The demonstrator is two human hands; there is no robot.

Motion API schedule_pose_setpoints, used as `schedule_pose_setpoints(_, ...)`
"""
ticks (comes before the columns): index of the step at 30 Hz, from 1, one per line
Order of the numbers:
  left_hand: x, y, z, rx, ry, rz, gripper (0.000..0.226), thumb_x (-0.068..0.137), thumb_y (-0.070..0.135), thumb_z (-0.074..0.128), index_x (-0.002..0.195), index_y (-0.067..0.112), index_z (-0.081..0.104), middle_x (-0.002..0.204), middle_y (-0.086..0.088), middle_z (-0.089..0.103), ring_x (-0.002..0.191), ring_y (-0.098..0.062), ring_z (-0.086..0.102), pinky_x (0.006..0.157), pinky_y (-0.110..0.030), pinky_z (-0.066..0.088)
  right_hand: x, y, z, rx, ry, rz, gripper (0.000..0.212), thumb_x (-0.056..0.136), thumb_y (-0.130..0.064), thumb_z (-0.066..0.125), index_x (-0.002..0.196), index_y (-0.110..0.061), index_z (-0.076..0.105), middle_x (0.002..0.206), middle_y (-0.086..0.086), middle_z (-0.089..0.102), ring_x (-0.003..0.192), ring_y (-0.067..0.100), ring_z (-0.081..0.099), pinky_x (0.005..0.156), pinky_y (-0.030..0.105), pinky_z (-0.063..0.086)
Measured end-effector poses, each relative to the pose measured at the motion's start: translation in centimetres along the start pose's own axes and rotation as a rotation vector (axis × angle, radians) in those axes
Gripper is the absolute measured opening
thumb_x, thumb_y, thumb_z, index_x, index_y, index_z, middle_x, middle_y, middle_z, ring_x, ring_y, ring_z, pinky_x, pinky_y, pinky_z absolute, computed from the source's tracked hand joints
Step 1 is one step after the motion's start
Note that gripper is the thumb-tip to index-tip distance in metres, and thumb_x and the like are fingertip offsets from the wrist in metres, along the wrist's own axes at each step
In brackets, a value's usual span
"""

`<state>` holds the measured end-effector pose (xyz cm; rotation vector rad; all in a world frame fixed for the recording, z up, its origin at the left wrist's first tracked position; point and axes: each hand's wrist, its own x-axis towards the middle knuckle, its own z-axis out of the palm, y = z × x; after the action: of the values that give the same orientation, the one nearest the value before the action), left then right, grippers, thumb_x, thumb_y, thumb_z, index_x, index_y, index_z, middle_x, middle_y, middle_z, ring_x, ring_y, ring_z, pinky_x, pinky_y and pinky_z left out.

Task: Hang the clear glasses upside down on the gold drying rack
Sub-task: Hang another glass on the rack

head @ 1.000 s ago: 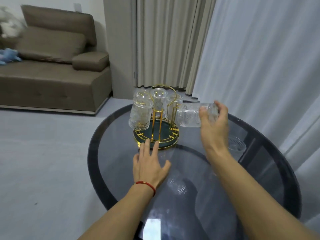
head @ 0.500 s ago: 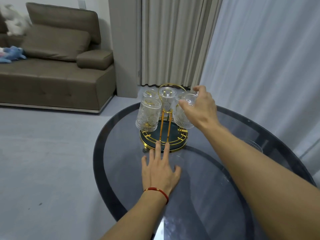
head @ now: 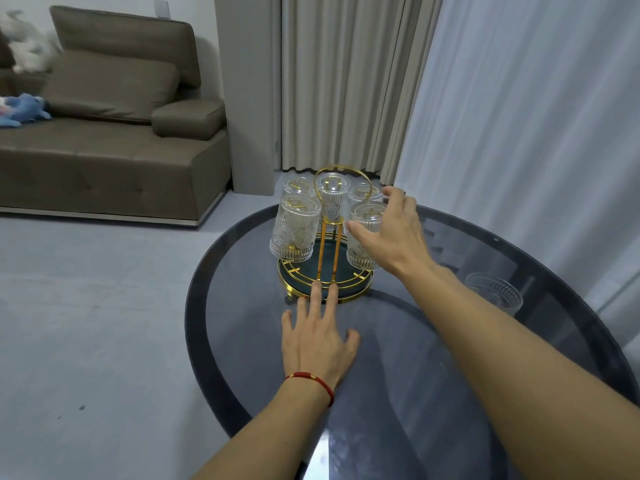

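While five clear glasses (head: 296, 233) hang mouth-down around the gold drying rack (head: 325, 268), we judge the task nearly finished: one more glass (head: 493, 294) stands upright to the right of the rack, well apart from it and not yet hung. Our right hand (head: 391, 233) is loosely curled around the rack's near-right glass (head: 363, 244), thumb on its side; whether the fingers grip it or have just let go we cannot tell. Our left hand (head: 320, 344) lies flat and spread in front of the rack, its longest fingertips (head: 317, 287) touching the rack's round base.

Largest of all, the pale grey floor (head: 86, 323) runs left of the rack to a brown sofa (head: 110, 147); curtains (head: 346, 81) hang behind the rack. Next comes the round, dark glass surface (head: 242, 323) carrying the rack, glossy with reflections. Smallest, a red cord bracelet (head: 311, 381) circles our left wrist.
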<state>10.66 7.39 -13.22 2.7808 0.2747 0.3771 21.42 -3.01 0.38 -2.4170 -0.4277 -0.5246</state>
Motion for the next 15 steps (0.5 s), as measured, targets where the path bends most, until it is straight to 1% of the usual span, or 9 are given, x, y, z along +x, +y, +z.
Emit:
schedule_pose_setpoints(2, 0.0, 0.0, -0.1, 0.008, 0.006, 0.005, 0.078, 0.093, 0.056, 0.037, 0.16, 0.029, 0.008, 0.171, -0.004, 0.008, 0.151, -0.027, 0.022, 0.121, -0.052, 0.019, -1.4, 0.9, -1.0, 0.062, 0.026, 0.032, 0.075, 0.092, -0.047, 0.067, 0.15, -0.012, 0.035, 0.147, 0.013, 0.043, 0.133, 0.027, 0.048, 0.108, 0.041, 0.043)
schedule_pose_setpoints(4, -0.2, 0.2, -0.2, 0.02, 0.017, 0.006, 0.077, 0.093, 0.054, 0.038, 0.16, 0.027, 0.011, 0.171, -0.006, 0.01, 0.148, -0.027, 0.026, 0.12, -0.052, 0.023, -3.7, 2.3, -2.2, 0.084, 0.082, 0.065, 0.068, 0.094, -0.04, 0.065, 0.149, -0.01, 0.038, 0.148, 0.012, 0.046, 0.135, 0.027, 0.047, 0.112, 0.044, 0.042)
schedule_pose_setpoints(5, -0.4, 0.4, -0.4, 0.033, 0.02, 0.005, 0.076, 0.094, 0.052, 0.04, 0.16, 0.025, 0.013, 0.17, -0.006, 0.012, 0.147, -0.027, 0.028, 0.119, -0.052, 0.024, -5.2, 3.2, -2.8, 0.078, 0.133, 0.081, 0.065, 0.093, -0.035, 0.066, 0.147, -0.008, 0.042, 0.146, 0.013, 0.048, 0.135, 0.028, 0.047, 0.113, 0.045, 0.04)
schedule_pose_setpoints(7, -0.7, 0.8, -0.8, 0.051, 0.024, 0.003, 0.073, 0.094, 0.045, 0.045, 0.158, 0.022, 0.018, 0.168, -0.009, 0.017, 0.145, -0.028, 0.03, 0.116, -0.053, 0.028, -8.7, 5.2, -3.4, 0.017, 0.289, 0.137, 0.063, 0.087, -0.025, 0.071, 0.141, -0.004, 0.047, 0.142, 0.018, 0.048, 0.133, 0.035, 0.045, 0.114, 0.048, 0.037)
schedule_pose_setpoints(9, -1.0, 1.6, -1.5, 0.056, 0.049, 0.032, 0.071, 0.09, 0.037, 0.051, 0.154, 0.021, 0.025, 0.163, -0.01, 0.024, 0.141, -0.029, 0.032, 0.113, -0.052, 0.032, -11.9, 7.0, -3.8, -0.055, 0.415, 0.226, 0.073, 0.081, -0.021, 0.077, 0.143, 0.0, 0.044, 0.15, 0.025, 0.038, 0.137, 0.042, 0.036, 0.116, 0.053, 0.033)
schedule_pose_setpoints(10, -1.1, 2.2, -1.9, 0.057, 0.065, 0.057, 0.07, 0.087, 0.035, 0.053, 0.152, 0.021, 0.028, 0.161, -0.009, 0.027, 0.139, -0.029, 0.033, 0.112, -0.052, 0.034, -12.8, 7.9, -4.1, -0.054, 0.429, 0.284, 0.083, 0.08, -0.02, 0.08, 0.149, 0.001, 0.038, 0.157, 0.027, 0.028, 0.141, 0.044, 0.031, 0.118, 0.054, 0.031)
schedule_pose_setpoints(12, -1.5, 3.4, -2.7, 0.042, 0.081, 0.105, 0.071, 0.084, 0.031, 0.055, 0.151, 0.021, 0.031, 0.159, -0.008, 0.03, 0.14, -0.029, 0.033, 0.111, -0.051, 0.034, -13.5, 9.6, -4.6, 0.04, 0.351, 0.456, 0.103, 0.081, -0.023, 0.082, 0.159, 0.0, 0.02, 0.167, 0.025, 0.011, 0.149, 0.042, 0.024, 0.122, 0.053, 0.028)
schedule_pose_setpoints(13, -1.9, 4.0, -3.0, 0.028, 0.093, 0.122, 0.071, 0.083, 0.03, 0.055, 0.15, 0.021, 0.032, 0.158, -0.007, 0.032, 0.14, -0.029, 0.033, 0.111, -0.051, 0.035, -13.6, 10.4, -4.8, 0.116, 0.293, 0.533, 0.11, 0.081, -0.027, 0.082, 0.161, -0.002, 0.011, 0.169, 0.022, 0.009, 0.152, 0.041, 0.022, 0.123, 0.052, 0.026)
schedule_pose_setpoints(15, -2.5, 5.1, -3.5, -0.011, 0.109, 0.152, 0.069, 0.083, 0.027, 0.056, 0.148, 0.02, 0.035, 0.155, -0.007, 0.036, 0.14, -0.029, 0.033, 0.11, -0.05, 0.036, -13.7, 11.5, -4.7, 0.24, 0.17, 0.618, 0.118, 0.081, -0.034, 0.083, 0.163, -0.008, 0.002, 0.17, 0.018, 0.018, 0.153, 0.038, 0.027, 0.123, 0.052, 0.027)
